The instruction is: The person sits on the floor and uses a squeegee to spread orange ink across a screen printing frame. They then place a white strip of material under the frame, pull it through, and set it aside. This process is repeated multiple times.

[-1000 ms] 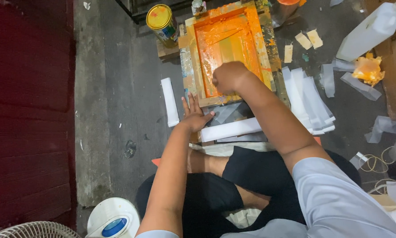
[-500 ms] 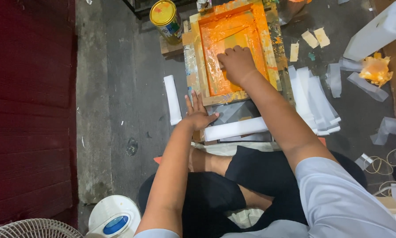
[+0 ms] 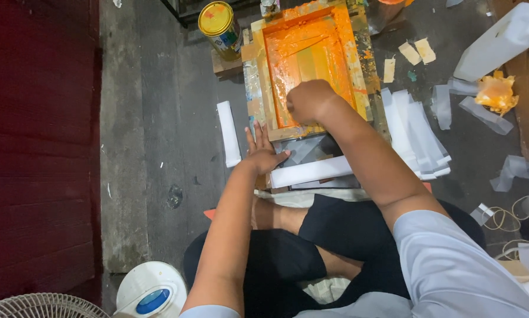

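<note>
Screen-printing frame [image 3: 258,88] lies flat on the floor [image 3: 158,147], far centre, wooden edges and inner mesh smeared with orange ink. Right hand [image 3: 308,100] sits inside the frame at its near end, fingers clenched in a fist; whatever it grips is hidden under the hand, so cannot tell what it is. Left hand [image 3: 263,150] is just near-left of the frame's near corner, fingers released and spread, palm flat down beside the frame, thumb pointing right toward a white strip [image 3: 311,172] that lies across, just near of the frame. Dark sheet [image 3: 317,147] shows between the frame's near edge and that strip.

Paint tin [image 3: 219,26] with yellow, ink-stained lid stands far left of the frame, just beside it. Narrow white strip [image 3: 229,132] lies on the floor left of the left hand, apart from it. Stack of white sheets [image 3: 417,135] fans out right of the frame, touching its right side. Small tan cards [image 3: 417,52] lie far right of the frame. White plastic jug [image 3: 500,41] lies tilted at far right; orange-stained rag [image 3: 496,93] is just near of it. Red wall [image 3: 37,147] runs down the left. White bucket lid with blue centre [image 3: 151,291] is near left, fan guard [image 3: 40,306] at the near-left corner. Person sits cross-legged, dark shorts, light sleeves.
</note>
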